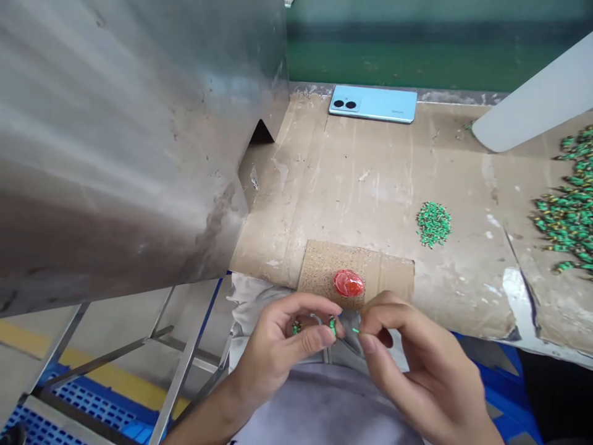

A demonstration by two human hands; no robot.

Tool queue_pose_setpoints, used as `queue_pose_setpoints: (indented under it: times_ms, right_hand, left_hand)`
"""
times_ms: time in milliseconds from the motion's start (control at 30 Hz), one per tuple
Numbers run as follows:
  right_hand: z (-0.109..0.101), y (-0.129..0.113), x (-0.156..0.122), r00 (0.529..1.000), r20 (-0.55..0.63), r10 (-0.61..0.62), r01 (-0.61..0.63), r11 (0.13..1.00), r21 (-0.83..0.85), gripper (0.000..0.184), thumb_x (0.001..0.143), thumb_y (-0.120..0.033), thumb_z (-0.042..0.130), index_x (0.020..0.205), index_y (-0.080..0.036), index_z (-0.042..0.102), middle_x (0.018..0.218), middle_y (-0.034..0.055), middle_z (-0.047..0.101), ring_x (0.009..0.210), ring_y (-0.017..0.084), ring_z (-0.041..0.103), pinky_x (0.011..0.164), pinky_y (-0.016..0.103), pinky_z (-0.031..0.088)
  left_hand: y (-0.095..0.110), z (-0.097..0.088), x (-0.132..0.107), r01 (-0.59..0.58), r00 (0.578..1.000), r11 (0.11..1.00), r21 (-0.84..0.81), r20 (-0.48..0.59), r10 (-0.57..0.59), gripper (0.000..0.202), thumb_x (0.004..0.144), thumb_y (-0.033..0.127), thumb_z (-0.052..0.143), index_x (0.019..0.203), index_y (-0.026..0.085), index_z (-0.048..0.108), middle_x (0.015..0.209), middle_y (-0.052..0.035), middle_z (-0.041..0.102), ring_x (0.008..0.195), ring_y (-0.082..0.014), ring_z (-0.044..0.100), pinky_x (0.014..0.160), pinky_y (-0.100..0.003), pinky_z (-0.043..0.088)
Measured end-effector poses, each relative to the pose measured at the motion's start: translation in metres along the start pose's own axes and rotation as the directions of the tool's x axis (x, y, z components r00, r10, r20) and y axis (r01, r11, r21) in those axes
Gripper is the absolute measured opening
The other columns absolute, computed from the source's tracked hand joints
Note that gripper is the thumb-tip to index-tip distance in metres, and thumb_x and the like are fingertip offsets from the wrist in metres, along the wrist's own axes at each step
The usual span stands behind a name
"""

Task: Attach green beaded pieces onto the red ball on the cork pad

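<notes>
Between the thumb and forefinger of my left hand (291, 337) is a small green figure (332, 325) with dark and gold spots. A second green figure (297, 326) shows deeper inside that hand, partly hidden by the fingers. My right hand (412, 358) pinches a tiny green piece (355, 330) at its fingertips, a short gap away from the left hand's figure. Just beyond both hands, a glossy red blob (349, 283) sits on a brown cardboard piece (393, 272).
A small heap of tiny green pieces (433, 224) lies on the cardboard-covered table (370, 179). Many green figures (572, 204) are piled at the right. A light blue phone (380, 104) lies at the back, near a white cylinder (537, 93). A large metal sheet (115, 142) fills the left.
</notes>
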State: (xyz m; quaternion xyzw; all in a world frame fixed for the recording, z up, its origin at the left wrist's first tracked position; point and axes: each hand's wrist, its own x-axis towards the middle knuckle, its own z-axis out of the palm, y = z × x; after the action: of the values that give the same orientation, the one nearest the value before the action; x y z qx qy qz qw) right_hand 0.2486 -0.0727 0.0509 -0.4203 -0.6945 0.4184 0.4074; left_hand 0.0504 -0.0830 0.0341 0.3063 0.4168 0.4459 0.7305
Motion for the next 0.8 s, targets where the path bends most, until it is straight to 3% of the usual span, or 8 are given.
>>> queue_pose_setpoints:
  times_ms: [167, 467, 800]
  right_hand:
    - [0.005, -0.001, 0.002, 0.998, 0.051, 0.028, -0.028, 1.000, 0.011, 0.014, 0.101, -0.011, 0.058, 0.097, -0.024, 0.056, 0.081, -0.0049, 0.059, 0.070, 0.009, 0.056, 0.063, 0.019, 0.048]
    - [-0.006, -0.003, 0.003, 0.979, 0.196, 0.056, -0.064, 0.997, 0.035, 0.012, 0.106, -0.014, 0.055, 0.099, -0.024, 0.057, 0.086, -0.0028, 0.063, 0.076, 0.011, 0.060, 0.068, 0.021, 0.051]
    - [-0.011, -0.005, 0.005, 0.967, 0.246, 0.062, -0.085, 0.993, 0.083, 0.014, 0.105, -0.013, 0.053, 0.100, -0.025, 0.057, 0.088, -0.0028, 0.064, 0.079, 0.010, 0.062, 0.071, 0.021, 0.052]
  left_hand:
    - [0.002, 0.004, -0.002, -0.119, 0.989, 0.976, 0.182, -0.063, 0.133, 0.011, 0.081, 0.026, 0.096, 0.088, 0.026, 0.088, 0.077, 0.0020, 0.079, 0.061, -0.0069, 0.057, 0.058, -0.014, 0.046]
    - [0.001, 0.011, 0.001, -0.326, 0.932, 0.869, 0.372, -0.026, 0.360, 0.012, 0.079, 0.022, 0.097, 0.085, 0.023, 0.086, 0.075, 0.0010, 0.080, 0.060, -0.0081, 0.064, 0.059, -0.015, 0.051]
    - [0.000, 0.012, 0.003, -0.386, 0.908, 0.827, 0.409, 0.011, 0.419, 0.014, 0.080, 0.023, 0.096, 0.077, 0.019, 0.084, 0.072, -0.0025, 0.082, 0.063, -0.0121, 0.073, 0.061, -0.016, 0.056]
